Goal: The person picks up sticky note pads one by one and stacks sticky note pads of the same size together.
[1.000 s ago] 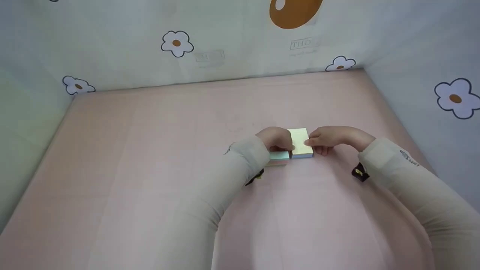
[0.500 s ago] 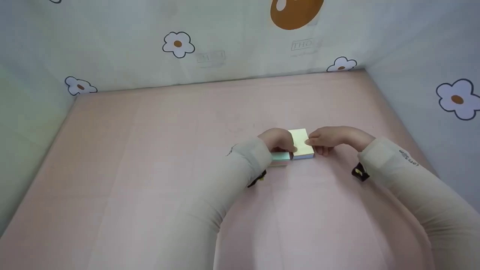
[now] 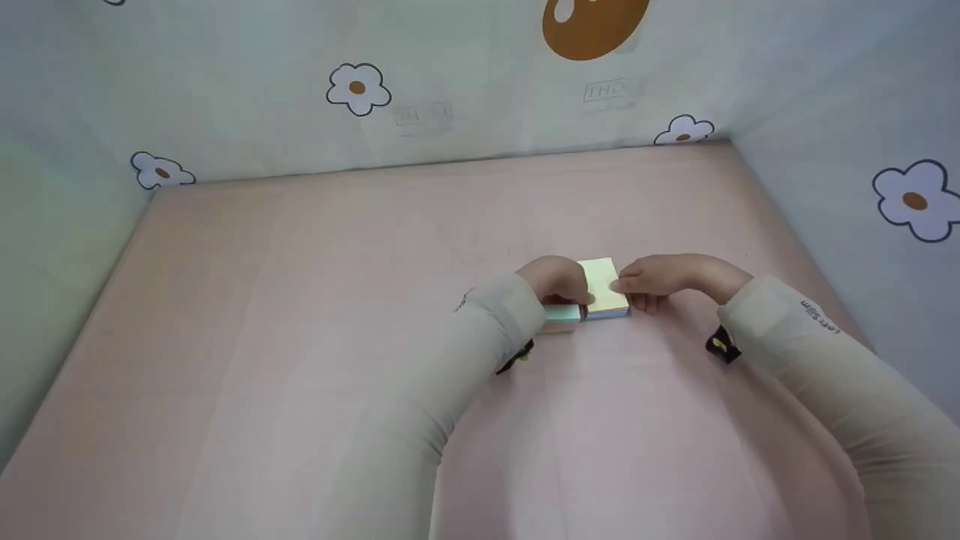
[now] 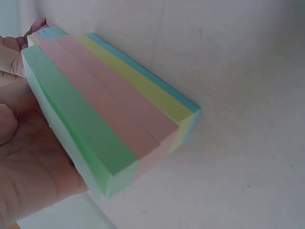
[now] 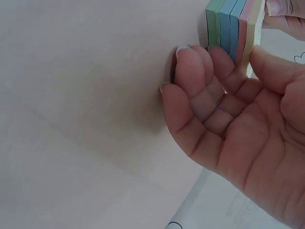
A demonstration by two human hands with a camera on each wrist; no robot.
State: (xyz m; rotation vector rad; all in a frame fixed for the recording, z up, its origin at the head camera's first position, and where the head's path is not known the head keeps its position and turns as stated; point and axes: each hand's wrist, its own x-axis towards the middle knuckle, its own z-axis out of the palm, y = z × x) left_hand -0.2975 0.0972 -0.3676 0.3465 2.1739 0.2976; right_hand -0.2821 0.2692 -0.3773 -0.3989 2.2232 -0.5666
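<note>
Two stacks of coloured sticky note pads stand side by side in the head view. My right hand (image 3: pixel 660 274) pinches the right edge of the yellow-topped stack (image 3: pixel 602 279), thumb on top. In the right wrist view its other fingers (image 5: pixel 188 71) curl beside green, blue, pink and yellow layers (image 5: pixel 228 28). My left hand (image 3: pixel 553 276) bends over the green-topped stack (image 3: pixel 562 315), its fingertips gripping the yellow-topped stack's near left corner; part of that grip is hidden. The left wrist view shows green, pink, yellow and blue layers (image 4: pixel 109 105) right beside the left palm (image 4: pixel 38 157).
A pink cloth (image 3: pixel 337 300) covers the table. Pale fabric walls (image 3: pixel 247 97) printed with flowers rise at the back and both sides. Dark straps with yellow marks, such as the right one (image 3: pixel 722 345), sit under both sleeves.
Both hands keep nearly the same places on the yellow-topped stack. The left fingertips have moved slightly right and down onto its corner; the whole head view has shifted a little.
</note>
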